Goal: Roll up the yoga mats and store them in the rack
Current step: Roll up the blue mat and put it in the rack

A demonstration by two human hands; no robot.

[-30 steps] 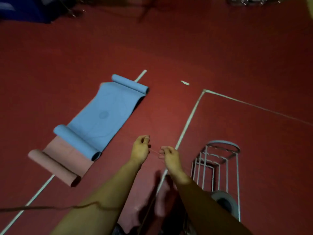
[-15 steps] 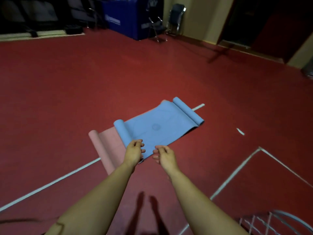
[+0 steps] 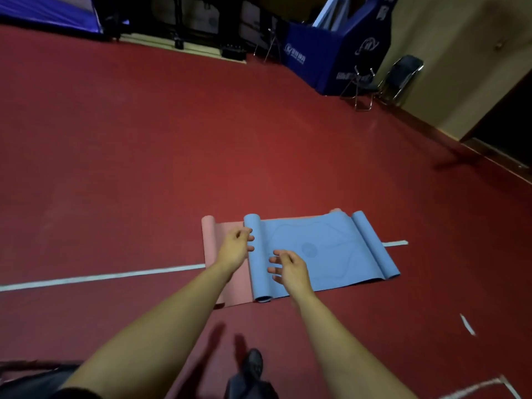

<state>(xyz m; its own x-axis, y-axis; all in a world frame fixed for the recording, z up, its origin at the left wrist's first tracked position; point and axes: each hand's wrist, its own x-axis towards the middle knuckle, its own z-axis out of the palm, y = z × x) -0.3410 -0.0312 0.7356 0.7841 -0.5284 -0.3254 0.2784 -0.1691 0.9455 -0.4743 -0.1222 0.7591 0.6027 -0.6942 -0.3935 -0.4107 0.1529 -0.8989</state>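
Note:
A blue yoga mat (image 3: 325, 251) lies spread on the red floor, with both ends curled into small rolls. Under it lies a pink yoga mat (image 3: 221, 243), showing at the left with its own curled end. My left hand (image 3: 234, 249) hovers in front of the blue mat's left roll, fingers loosely curled and holding nothing. My right hand (image 3: 289, 269) is held out over the blue mat with relaxed, spread fingers, also holding nothing. The rack is out of view.
A white floor line (image 3: 100, 276) runs left from the mats. Blue padded barriers (image 3: 325, 53) and folding chairs (image 3: 383, 79) stand at the far wall. My shoe (image 3: 253, 364) shows at the bottom. A scrap of tape (image 3: 467, 323) lies at the right.
The view has swung away from the wire rack toward the mats. Both hands, pinched close together a second ago, now reach out with relaxed fingers over the blue mat's left roll.

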